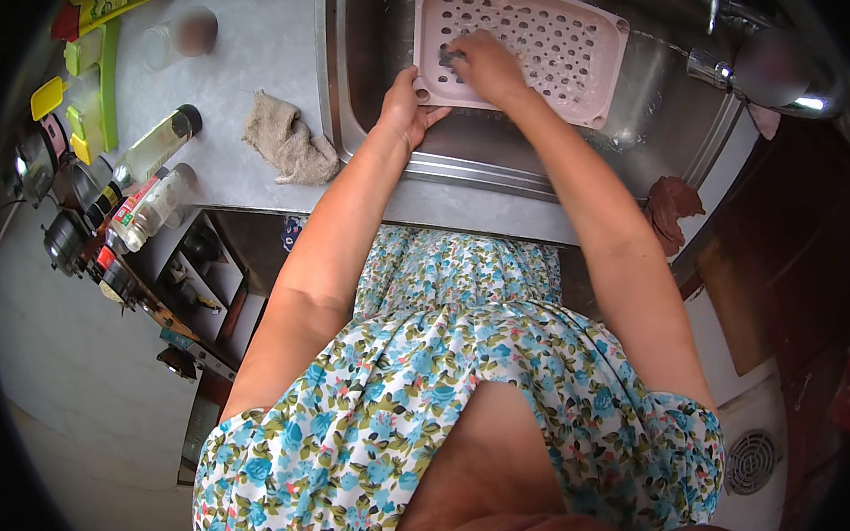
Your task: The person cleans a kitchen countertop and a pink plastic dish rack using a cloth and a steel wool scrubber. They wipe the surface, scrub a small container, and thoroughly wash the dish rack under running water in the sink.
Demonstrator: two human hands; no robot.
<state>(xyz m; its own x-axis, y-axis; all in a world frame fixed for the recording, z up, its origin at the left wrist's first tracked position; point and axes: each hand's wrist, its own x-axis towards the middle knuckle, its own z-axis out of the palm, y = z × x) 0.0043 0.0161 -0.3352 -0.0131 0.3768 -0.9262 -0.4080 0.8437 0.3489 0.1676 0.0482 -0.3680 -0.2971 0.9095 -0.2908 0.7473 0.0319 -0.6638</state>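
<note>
A pink plastic tray with rows of drain holes (574, 88) is tilted in the stainless steel sink (483, 143), its surface wet. My left hand (404, 111) grips the tray's near left corner, fingers at the rim. Over the left part of the perforated face is my right hand (485, 67), its fingers curled around a small dark scrubber (451, 56) pressed to the tray. The scrubber is mostly hidden by the fingers, so its exact kind is hard to tell. A thin stream of water runs from the chrome faucet (706, 67) towards the tray's right edge.
On the counter left of the sink lies a crumpled beige cloth (292, 139). Bottles (156, 150) and a green-framed container rack (106, 87) stand farther left. A brown-red cloth (673, 213) hangs by the sink's right front corner. The counter's front edge (480, 219) runs before me.
</note>
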